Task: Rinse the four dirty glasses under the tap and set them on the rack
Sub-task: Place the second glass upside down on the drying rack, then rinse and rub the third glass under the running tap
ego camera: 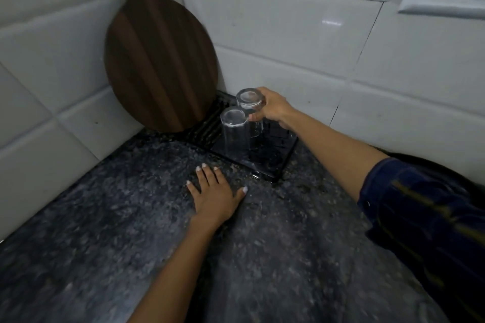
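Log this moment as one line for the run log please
phase: racking | right hand: holding rear glass upside down over rack | front glass: inverted on rack | left hand: flat on counter

Clear, glossy glass tumbler point(248, 102) in the right hand point(273, 107); black plastic rack point(273, 160) below it. Speckled polished stone counter point(105, 217) under the left hand point(214, 195). Dark striped wooden board point(157, 60), glossy white tiles point(288, 47) beyond.
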